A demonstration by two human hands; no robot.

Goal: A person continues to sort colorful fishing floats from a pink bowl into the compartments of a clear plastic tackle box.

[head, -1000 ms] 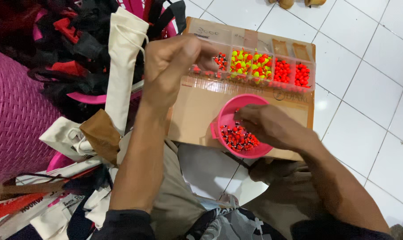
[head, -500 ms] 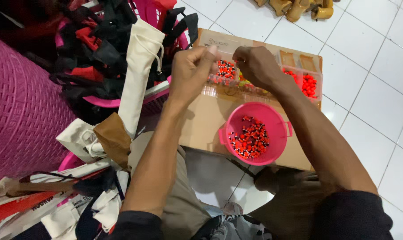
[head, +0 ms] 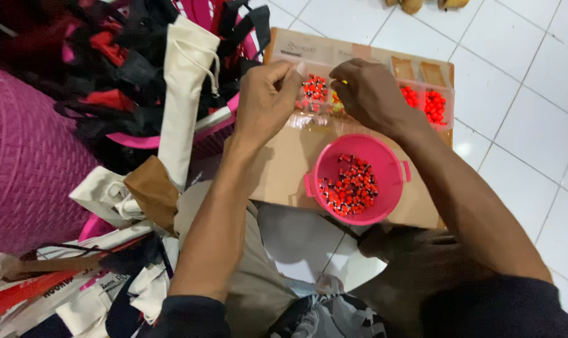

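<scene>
My left hand [head: 268, 100] is raised over a cardboard box [head: 284, 166], thumb and forefinger pinched together; whatever they hold is too thin to see. My right hand [head: 371, 94] sits close beside it, fingertips pinched as if on a small bead, above a clear compartment box [head: 416, 70] of red and yellow beads [head: 433, 105]. A round pink bowl [head: 393, 159] with red and black beads [head: 351, 188] stands on the cardboard just below both hands.
A pink basket [head: 212, 130] piled with black, red and cream cloth pouches [head: 185, 87] stands at the left. A magenta woven surface [head: 21, 163] fills the far left. More pouches lie near my knee [head: 108, 194]. White floor tiles [head: 521, 94] lie to the right.
My right hand left the pink bowl and rose to meet my left hand over the compartment box. The view shifted slightly downward.
</scene>
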